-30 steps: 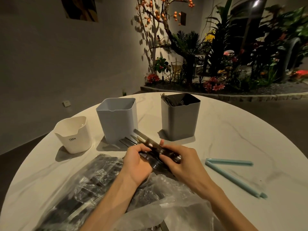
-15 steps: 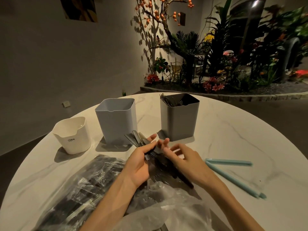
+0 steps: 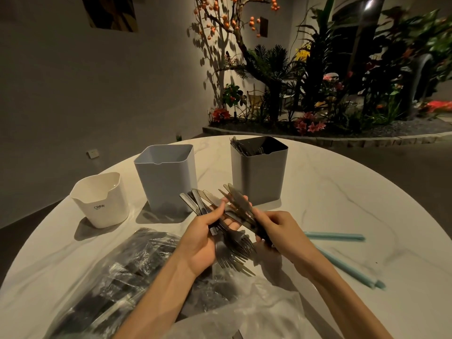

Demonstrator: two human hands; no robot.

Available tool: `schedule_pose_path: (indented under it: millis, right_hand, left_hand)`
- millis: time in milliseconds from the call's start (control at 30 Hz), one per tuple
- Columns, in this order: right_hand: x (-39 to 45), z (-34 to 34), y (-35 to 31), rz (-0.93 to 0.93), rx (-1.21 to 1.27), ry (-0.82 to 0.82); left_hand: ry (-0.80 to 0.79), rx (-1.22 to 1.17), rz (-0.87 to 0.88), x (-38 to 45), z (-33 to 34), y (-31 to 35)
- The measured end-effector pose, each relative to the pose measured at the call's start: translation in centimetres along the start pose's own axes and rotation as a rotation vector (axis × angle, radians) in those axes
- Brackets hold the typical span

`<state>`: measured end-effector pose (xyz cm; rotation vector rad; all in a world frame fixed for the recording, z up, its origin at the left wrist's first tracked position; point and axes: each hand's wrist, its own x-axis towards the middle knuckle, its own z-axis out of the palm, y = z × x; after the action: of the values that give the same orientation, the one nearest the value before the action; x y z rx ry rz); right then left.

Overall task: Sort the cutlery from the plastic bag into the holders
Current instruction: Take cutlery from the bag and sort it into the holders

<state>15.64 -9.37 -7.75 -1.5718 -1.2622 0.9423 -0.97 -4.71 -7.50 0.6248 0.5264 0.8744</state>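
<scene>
Head view, single frame. Left hand (image 3: 205, 237): fingers curled round a bundle of dark forks (image 3: 234, 248), tines toward the camera, handles fanned toward the holders; exact count unclear in the dim light. Right hand (image 3: 276, 228): pinching a few dark translucent pieces (image 3: 241, 204), type hard to make out, touching the left hand's bundle. Plastic bag (image 3: 117, 272): lying on the round white table (image 3: 342, 204) near the camera, crumpled, dark cutlery inside, lower part cut off by the frame edge. White holder (image 3: 102, 204): leftmost, interior not visible. Pale grey holder (image 3: 166, 177): beside it, contents hidden. Dark grey holder (image 3: 259, 172): rightmost, cutlery tips showing at its rim. Two pale blue sticks (image 3: 335, 237): on the table at right, partly behind the right arm.
</scene>
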Motion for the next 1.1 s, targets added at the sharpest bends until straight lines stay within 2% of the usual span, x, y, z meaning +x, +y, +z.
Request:
schedule_pose_path:
  millis: [100,233,367,467,567,800,1000,1100]
  right_hand:
    - [-0.1,-0.1,0.0,-0.009,0.045,-0.010]
    - [0.3,0.0,0.3,-0.043,-0.071,0.029]
    - [0.0,0.1,0.1,-0.042,-0.070,-0.071]
    - [0.1,0.7,0.1,-0.088,-0.039,-0.154]
    - [0.3,0.9,0.4,-0.097,-0.032,-0.167]
    - [0.7,0.1,0.9,-0.132,-0.015,-0.005]
    - [-0.7,-0.1,-1.5,-0.209,0.377,0.079]
    - [-1.1,-0.1,-2.1,-0.260,0.435,0.229]
  left_hand:
    - [0.051,0.007,0.001,0.2,0.0,-0.1]
    - [0.078,0.006,0.022,0.5,-0.1,-0.1]
    - [0.095,0.036,0.016,0.3,-0.1,0.0]
    - [0.027,0.036,0.011,0.3,-0.2,0.0]
    - [0.011,0.030,0.005,0.4,-0.1,-0.2]
    - [0.046,-0.040,0.080,0.3,0.6,-0.2]
    - [0.091,-0.071,0.059,0.5,0.1,-0.1]
    - [0.132,-0.019,0.072,0.7,-0.1,-0.2]
